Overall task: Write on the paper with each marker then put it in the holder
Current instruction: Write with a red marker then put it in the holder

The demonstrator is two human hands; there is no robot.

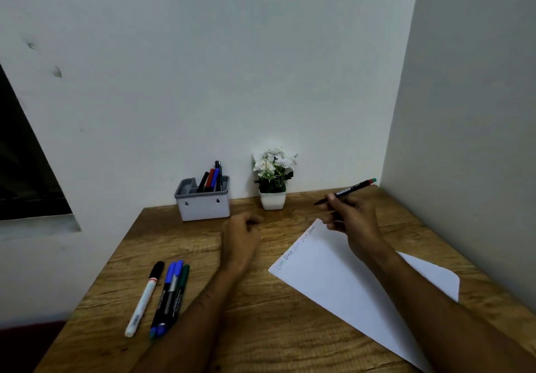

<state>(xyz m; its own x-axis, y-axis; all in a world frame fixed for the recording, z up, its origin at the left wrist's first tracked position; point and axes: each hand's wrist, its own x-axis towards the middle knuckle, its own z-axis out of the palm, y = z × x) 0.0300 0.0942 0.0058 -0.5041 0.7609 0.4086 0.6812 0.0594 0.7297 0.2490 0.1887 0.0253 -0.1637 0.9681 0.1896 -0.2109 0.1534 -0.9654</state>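
Desk (261, 329) wide, paper (333, 280) lying right of centre, scribbles along its far edge. Holder (203, 201) back by wall, several markers already in. Plant (272, 178) beside it. Right hand (351, 221) raised over paper's far corner, fingers clamped on marker (348, 191), tip pointing left, off sheet. Left hand (242, 233) resting on desk, fingers loosely curled, holding nothing. Three loose markers (165, 294) wait left. Looks like writing done with this one; next call: carry left, drop upright into holder slot.
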